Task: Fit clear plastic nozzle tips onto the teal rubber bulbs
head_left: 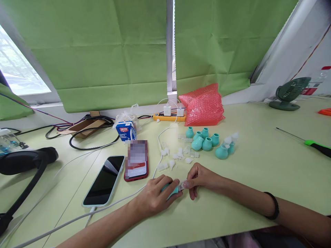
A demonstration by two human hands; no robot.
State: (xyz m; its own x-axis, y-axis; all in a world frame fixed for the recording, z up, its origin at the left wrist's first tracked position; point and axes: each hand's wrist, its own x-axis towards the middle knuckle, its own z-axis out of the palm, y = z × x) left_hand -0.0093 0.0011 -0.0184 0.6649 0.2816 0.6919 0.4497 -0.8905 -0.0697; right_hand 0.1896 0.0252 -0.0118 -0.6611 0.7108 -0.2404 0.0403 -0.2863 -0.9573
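My left hand [158,193] is wrapped round a small teal bulb-shaped pot [173,193], lying on its side with its neck to the right. Thumb and fingers of my right hand [198,179] pinch a clear plastic piece [182,186] at the mouth of that pot. Whether the piece sits inside the neck or only against it, I cannot tell. Beyond my hands stand several teal pots [207,144] in a cluster. Two more teal pots [221,151] to their right have translucent tops on them. Several loose translucent plastic pieces [180,154] lie scattered nearer to me.
Left of my hands are a dark-screened phone [104,181], a red-cased phone [136,165] and a white cable [113,204]. Behind are a milk carton [126,131], a power strip [169,117] and a red bubble-wrap bag [204,106]. A screwdriver [317,146] and fan [291,91] are right.
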